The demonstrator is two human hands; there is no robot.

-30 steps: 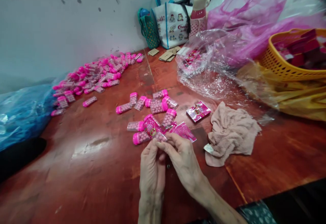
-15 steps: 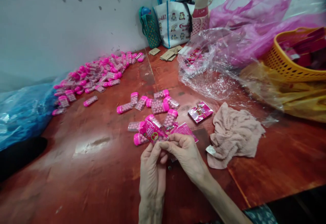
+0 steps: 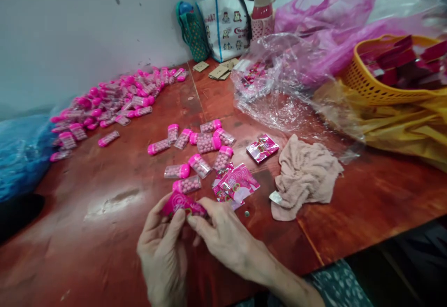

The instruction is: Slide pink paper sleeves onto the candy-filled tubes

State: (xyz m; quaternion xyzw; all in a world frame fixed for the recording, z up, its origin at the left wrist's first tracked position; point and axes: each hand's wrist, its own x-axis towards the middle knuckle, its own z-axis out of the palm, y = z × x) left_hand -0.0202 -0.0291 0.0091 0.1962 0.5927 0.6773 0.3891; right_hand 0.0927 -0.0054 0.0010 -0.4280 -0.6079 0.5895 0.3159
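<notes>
Both my hands hold one small candy tube wrapped in a pink label (image 3: 182, 203) low over the red table (image 3: 104, 232). My left hand (image 3: 162, 246) grips its left end from below. My right hand (image 3: 223, 237) pinches its right end with the fingertips. Just beyond them lie loose pink label sheets (image 3: 237, 186) and several clear tubes with pink caps (image 3: 195, 151), full of pink candy balls.
A big heap of pink-capped tubes (image 3: 111, 104) lies at the back left beside a blue plastic bag (image 3: 21, 153). A beige cloth (image 3: 303, 174), a small pink packet (image 3: 262, 148), crumpled clear plastic (image 3: 275, 83), a yellow basket (image 3: 387, 76) and tote bags (image 3: 223, 27) fill the right and back.
My hands have drawn the labelled tube down and to the left, closer to me and away from the loose labels. The view has shifted slightly to the right.
</notes>
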